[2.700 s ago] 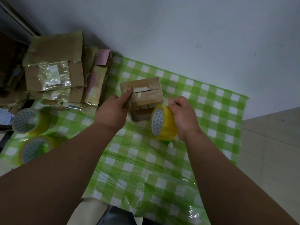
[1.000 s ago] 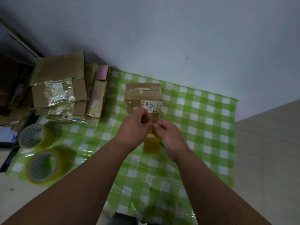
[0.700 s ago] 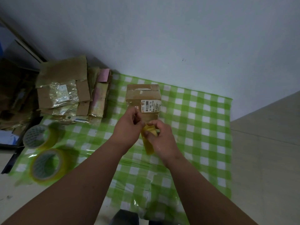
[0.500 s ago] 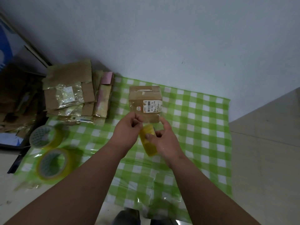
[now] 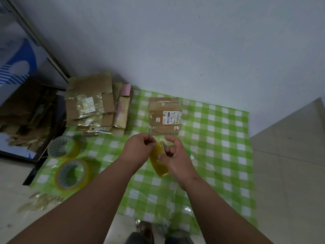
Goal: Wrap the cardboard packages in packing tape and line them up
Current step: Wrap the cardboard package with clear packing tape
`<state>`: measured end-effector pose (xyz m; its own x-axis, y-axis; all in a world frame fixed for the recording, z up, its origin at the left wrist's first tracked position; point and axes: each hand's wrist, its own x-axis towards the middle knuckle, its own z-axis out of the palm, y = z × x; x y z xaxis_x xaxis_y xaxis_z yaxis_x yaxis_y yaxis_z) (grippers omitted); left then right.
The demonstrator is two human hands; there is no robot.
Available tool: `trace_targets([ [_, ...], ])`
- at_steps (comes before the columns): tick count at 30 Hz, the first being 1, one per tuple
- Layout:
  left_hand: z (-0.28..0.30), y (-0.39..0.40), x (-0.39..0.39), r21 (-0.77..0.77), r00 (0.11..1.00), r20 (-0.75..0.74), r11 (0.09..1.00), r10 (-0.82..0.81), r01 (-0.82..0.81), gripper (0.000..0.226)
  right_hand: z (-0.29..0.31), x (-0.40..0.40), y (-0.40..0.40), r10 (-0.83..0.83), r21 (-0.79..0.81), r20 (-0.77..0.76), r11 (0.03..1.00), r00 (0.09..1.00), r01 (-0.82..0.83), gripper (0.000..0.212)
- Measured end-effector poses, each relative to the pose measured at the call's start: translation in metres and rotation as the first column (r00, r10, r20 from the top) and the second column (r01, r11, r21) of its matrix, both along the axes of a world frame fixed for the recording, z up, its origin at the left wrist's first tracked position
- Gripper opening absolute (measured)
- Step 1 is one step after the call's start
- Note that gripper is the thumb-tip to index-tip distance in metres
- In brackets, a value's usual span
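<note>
The right hand (image 5: 175, 155) holds a yellow roll of packing tape (image 5: 159, 162) on its edge, with the fingers curled round the roll above the green checked cloth (image 5: 219, 138). The left hand (image 5: 139, 150) is just beside it, with the fingers curled and the fingertips close together at the top of the roll; it seems to pinch the loose end of the tape, but the clear strip itself is too thin to see well. The two hands are near each other and almost touching.

The cardboard package (image 5: 164, 118) stands upright on the cloth just behind the hands, apart from them. On its front side there is a white label with a barcode, and a shiny tape band goes across its lower part.

At the left, a pile of flat cardboard pieces (image 5: 95, 104) lies at the edge of the cloth near the wall (image 5: 175, 50). Two more tape rolls (image 5: 70, 162) lie flat at the left corner of the cloth, one behind the other, well apart from the hands
</note>
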<state>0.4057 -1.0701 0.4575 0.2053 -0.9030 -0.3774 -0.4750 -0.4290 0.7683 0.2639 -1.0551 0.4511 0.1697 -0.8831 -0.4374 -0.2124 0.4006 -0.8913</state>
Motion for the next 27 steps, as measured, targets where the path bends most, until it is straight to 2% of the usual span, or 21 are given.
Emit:
trace_targets([
  [7,-0.009,0.009,0.010,0.049,0.999,-0.021,0.998,0.040,-0.039,0.016,-0.012,0.015,0.005,0.031,-0.030,-0.112,0.999,0.993,-0.035,0.046],
  [10,-0.017,0.011,0.019,0.101,0.997,-0.037,0.993,0.068,-0.064,0.014,-0.020,0.018,0.005,0.095,-0.077,-0.226,0.990,0.969,-0.115,0.043],
  [13,-0.027,0.018,0.027,0.179,0.965,-0.180,0.971,0.191,-0.159,0.010,-0.027,0.024,0.009,0.199,-0.184,-0.419,0.937,0.886,-0.297,0.036],
  [15,-0.037,0.023,0.029,0.203,0.948,-0.186,0.954,0.258,-0.220,0.010,-0.033,0.027,0.010,0.220,-0.286,-0.563,0.853,0.797,-0.437,0.026],
  [17,-0.048,0.026,0.029,0.208,0.968,-0.067,0.952,0.242,-0.223,0.011,-0.042,0.030,0.012,0.247,-0.313,-0.688,0.748,0.682,-0.586,0.020],
  [19,-0.059,0.030,0.031,0.245,0.988,0.125,0.962,0.090,-0.119,0.007,-0.052,0.031,0.015,0.301,-0.259,-0.763,0.668,0.572,-0.697,0.023],
  [21,-0.066,0.032,0.034,0.315,0.963,0.253,0.949,-0.088,0.004,0.018,-0.059,0.030,0.021,0.383,-0.198,-0.763,0.629,0.521,-0.752,0.025],
  [23,-0.070,0.032,0.037,0.351,0.924,0.322,0.932,-0.206,0.085,0.026,-0.064,0.027,0.022,0.443,-0.170,-0.727,0.624,0.525,-0.763,0.023],
  [24,-0.071,0.031,0.039,0.349,0.918,0.338,0.933,-0.209,0.085,0.030,-0.065,0.025,0.020,0.439,-0.180,-0.701,0.653,0.561,-0.736,0.023],
  [27,-0.071,0.019,0.040,0.267,0.954,0.296,0.963,-0.053,-0.030,0.040,-0.065,0.013,0.002,0.254,-0.293,-0.600,0.813,0.759,-0.504,0.017],
])
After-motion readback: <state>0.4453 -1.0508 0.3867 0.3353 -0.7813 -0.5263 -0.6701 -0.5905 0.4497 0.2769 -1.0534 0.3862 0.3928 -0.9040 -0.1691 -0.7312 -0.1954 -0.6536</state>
